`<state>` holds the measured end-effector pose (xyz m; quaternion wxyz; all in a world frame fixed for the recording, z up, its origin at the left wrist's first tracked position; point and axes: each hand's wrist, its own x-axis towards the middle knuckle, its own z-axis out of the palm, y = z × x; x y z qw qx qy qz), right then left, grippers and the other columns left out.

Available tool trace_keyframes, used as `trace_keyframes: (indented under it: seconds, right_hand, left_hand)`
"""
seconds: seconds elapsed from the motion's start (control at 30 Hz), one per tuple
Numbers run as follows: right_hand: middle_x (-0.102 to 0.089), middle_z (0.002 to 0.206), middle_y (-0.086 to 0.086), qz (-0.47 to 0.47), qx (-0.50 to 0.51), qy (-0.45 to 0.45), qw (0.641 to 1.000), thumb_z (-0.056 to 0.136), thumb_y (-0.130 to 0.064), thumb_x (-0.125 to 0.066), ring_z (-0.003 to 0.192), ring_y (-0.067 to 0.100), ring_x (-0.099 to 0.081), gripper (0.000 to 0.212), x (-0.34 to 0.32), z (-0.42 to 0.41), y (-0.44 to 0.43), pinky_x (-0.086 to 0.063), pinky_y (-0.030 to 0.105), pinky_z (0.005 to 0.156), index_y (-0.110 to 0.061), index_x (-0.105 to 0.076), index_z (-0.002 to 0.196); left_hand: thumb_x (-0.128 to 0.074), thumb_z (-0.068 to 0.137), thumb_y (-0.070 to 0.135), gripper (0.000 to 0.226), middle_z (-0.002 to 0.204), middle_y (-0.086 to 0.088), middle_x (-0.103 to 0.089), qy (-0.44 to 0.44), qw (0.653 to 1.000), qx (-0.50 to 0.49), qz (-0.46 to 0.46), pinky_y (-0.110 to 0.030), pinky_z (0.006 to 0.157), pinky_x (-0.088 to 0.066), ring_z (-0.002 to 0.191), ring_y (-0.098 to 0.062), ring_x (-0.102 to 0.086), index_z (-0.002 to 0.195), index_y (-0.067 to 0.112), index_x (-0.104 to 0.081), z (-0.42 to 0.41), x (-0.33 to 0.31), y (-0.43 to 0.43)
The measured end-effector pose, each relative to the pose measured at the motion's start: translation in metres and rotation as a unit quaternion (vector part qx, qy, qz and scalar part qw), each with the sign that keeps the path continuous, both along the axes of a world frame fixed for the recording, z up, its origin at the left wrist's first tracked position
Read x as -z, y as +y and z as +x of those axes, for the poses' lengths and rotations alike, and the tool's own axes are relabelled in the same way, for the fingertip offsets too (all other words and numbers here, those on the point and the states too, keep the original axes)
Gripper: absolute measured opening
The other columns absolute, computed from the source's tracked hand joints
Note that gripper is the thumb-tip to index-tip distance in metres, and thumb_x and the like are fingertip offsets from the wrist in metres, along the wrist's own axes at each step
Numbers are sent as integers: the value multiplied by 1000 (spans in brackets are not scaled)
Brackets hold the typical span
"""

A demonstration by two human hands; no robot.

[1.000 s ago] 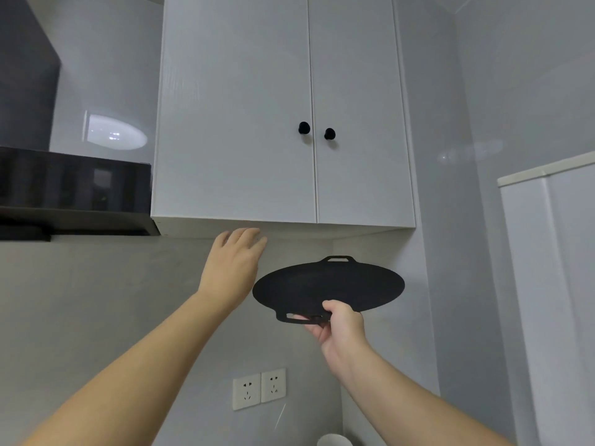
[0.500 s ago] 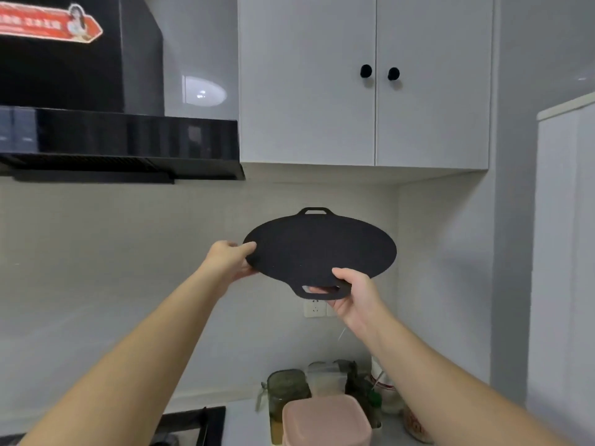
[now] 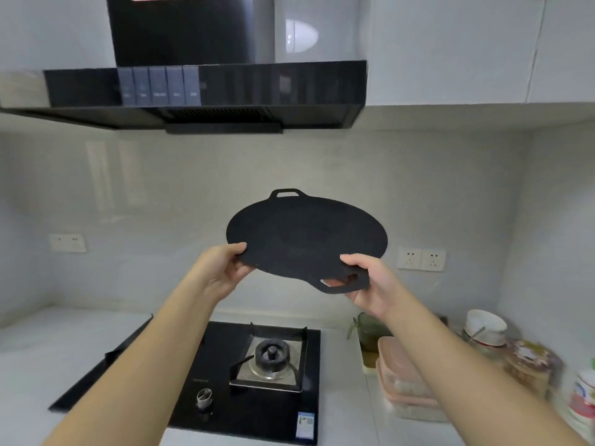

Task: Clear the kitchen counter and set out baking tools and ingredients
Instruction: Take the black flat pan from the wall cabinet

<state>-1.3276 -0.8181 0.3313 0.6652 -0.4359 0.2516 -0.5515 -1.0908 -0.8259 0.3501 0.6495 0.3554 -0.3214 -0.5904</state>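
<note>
Left hand (image 3: 225, 268) pinches the rim of the black round mat (image 3: 306, 236) at about the mat's 8 o'clock, thumb on top and fingers curled beneath. Right hand (image 3: 370, 284) pinches at about 5 o'clock, thumb on the upper face just beside the near tab handle, with fingers under it showing through the cut-out. A second tab handle sits at 12 o'clock, on the far edge. The mat is thin and flat and is held clear in the air, near edge lower than the far one, touching nothing but the two hands. Two grips on opposite parts of the near rim probably keep so thin a sheet level and stop it flopping, which also lets it be lowered squarely. Below the mat, at 6 o'clock in the view, is the gas hob (image 3: 273, 410), with its burner (image 3: 273, 354) under a pan support and a knob (image 3: 203, 399) toward the front. The range hood (image 3: 225, 85) is at 12 o'clock. The worktop (image 3: 48, 349) runs out to 9 o'clock, and its 3 to 4 o'clock end is crowded: a green glass jar (image 3: 367, 329), stacked pink lidded boxes (image 3: 402, 365) and stacked bowls (image 3: 484, 326) near the corner wall. A double wall socket (image 3: 421, 259) is at 3 o'clock of the mat. Judgement: the mat is in transit, to be laid either over the hob or on the open stretch of worktop. The right end looks too cluttered to take it flat, so that area likely needs clearing.
</note>
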Motion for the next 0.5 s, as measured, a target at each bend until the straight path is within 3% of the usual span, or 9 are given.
trace_keyframes:
  seconds: [0.1,0.23,0.33,0.5]
  right_hand:
    - [-71,105,12,34,-39,-28,998,96,-12,-42,88,28,-69,26,21,46,2,-59,39,79,-6,-62,111]
    - [-68,110,15,56,-68,-84,993,94,-12,-43,93,30,-69,33,50,109,12,-60,38,76,-2,-59,121]
    - [-70,99,12,51,-70,-132,988,93,-6,-42,87,26,-70,26,72,174,25,-59,36,78,-1,-60,112]
    - [-65,111,14,65,-38,-142,987,94,1,-44,97,25,-66,15,104,265,37,-54,39,93,-4,-57,98]
  left_hand:
    - [-41,97,-5,19,96,-16,-66,32,999,-30,23,-31,56,-59,81,-23,-67,112,-6,-51,54,30,14]
    - [-41,98,-4,14,95,-17,-66,78,994,-68,38,-35,61,-56,82,-24,-68,106,-6,-52,119,64,31]
    - [-40,97,-5,13,93,-16,-66,111,988,-99,31,-31,51,-58,73,-23,-70,98,-4,-54,170,86,45]
    - [-42,97,-5,15,105,-15,-66,133,978,-155,26,-34,56,-59,86,-25,-68,104,-2,-55,236,120,66]
